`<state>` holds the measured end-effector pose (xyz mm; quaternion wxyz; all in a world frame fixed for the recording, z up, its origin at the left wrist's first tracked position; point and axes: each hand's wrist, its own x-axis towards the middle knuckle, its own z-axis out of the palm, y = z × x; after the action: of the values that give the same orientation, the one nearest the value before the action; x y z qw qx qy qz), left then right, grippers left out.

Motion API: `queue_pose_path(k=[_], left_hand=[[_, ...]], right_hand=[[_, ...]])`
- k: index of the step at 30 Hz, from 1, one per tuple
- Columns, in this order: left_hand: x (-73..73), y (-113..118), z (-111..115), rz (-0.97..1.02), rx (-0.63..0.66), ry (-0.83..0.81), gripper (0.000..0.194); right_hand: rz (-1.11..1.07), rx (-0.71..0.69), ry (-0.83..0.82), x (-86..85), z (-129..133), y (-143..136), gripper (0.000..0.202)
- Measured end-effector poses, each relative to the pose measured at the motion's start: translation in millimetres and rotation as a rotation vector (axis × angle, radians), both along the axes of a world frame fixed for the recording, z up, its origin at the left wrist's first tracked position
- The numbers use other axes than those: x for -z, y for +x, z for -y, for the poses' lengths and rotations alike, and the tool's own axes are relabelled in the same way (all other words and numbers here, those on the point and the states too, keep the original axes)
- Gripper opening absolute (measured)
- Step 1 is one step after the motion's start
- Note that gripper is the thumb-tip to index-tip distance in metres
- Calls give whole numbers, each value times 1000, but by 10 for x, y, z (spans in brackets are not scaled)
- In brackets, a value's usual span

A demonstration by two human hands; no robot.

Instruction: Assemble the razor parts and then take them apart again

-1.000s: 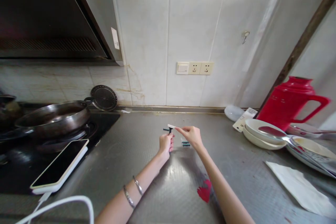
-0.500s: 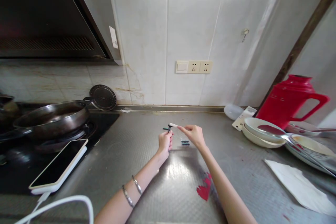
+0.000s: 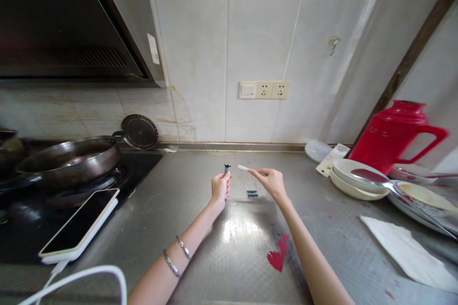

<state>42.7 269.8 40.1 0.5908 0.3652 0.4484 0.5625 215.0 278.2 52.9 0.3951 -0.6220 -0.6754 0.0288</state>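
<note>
My left hand [image 3: 219, 189] is wrapped round a small dark handle with a black head [image 3: 227, 166] sticking up above the fist; it looks like a razor. Between the fingertips of my right hand [image 3: 271, 183] is a thin white stick [image 3: 243, 167], pointing left toward the black head, with a small gap between them. Two small dark-green strips [image 3: 252, 193] lie on the steel counter [image 3: 193, 176] below the right fingers. The tip of the stick is too small to make out clearly.
A steel pan [image 3: 71, 159] sits on the stove at left, beside a white phone [image 3: 80, 226] with a cable. To the right are a red jug [image 3: 393, 138], stacked bowls [image 3: 358, 178] and a white paper [image 3: 408, 250]. A red heart sticker [image 3: 277, 258] marks the front counter.
The white stick has come away from the black head. My left hand has shifted slightly left and down, my right hand slightly right. The dark head has turned.
</note>
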Motion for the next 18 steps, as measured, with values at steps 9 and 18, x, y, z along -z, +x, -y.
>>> queue_pose_path(k=[9,18], left_hand=[[57,85,69,-48,65,18,29],[49,79,72,-19,64,42,30]], right_hand=[[-41,-77,46,-25,34,-114,64],[-47,-95,52,-56,42,-168,65]])
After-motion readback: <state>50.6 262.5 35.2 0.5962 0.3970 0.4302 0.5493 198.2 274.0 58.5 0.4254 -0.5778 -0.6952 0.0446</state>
